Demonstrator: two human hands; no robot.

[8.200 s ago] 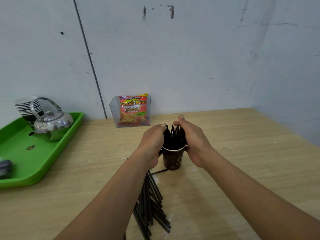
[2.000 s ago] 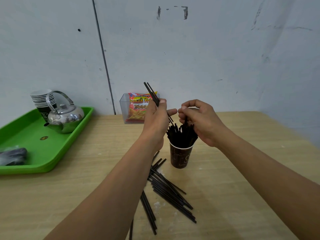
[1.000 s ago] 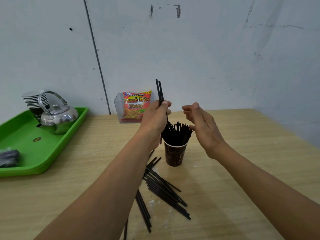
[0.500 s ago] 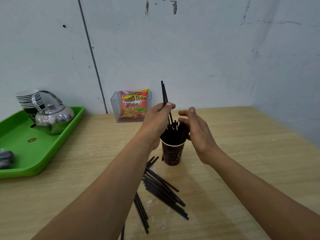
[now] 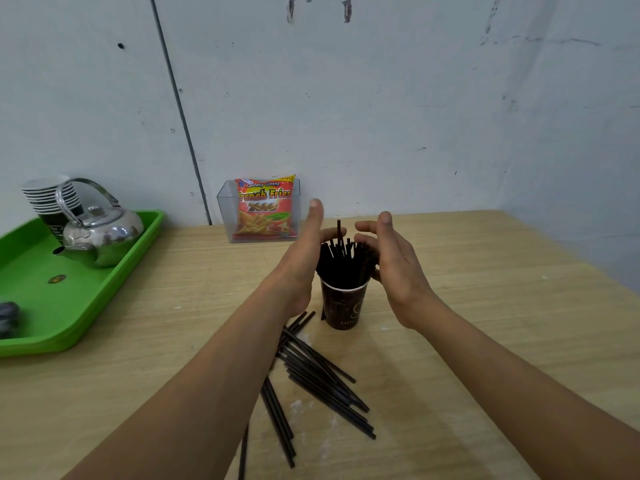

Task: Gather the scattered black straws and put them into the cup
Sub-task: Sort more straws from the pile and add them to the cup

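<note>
The snack packet [image 5: 265,209], in a clear box [image 5: 224,216] at the wall, reads "Kentang Goreng French Fries 2000". The brown cup [image 5: 343,308] bears "latte" near its base; other lettering is illegible. Left hand [image 5: 303,261] and right hand [image 5: 396,265] flank the straw bundle [image 5: 341,263] standing in the cup, both spread, fingers loosely curved against it, nothing pinched. Loose straws [image 5: 322,375] lie on the table [image 5: 502,306] just in front of the cup, partly under the left forearm. Far left: a green tray [image 5: 114,282] carrying a kettle [image 5: 102,233] and stacked cups [image 5: 46,199].
</note>
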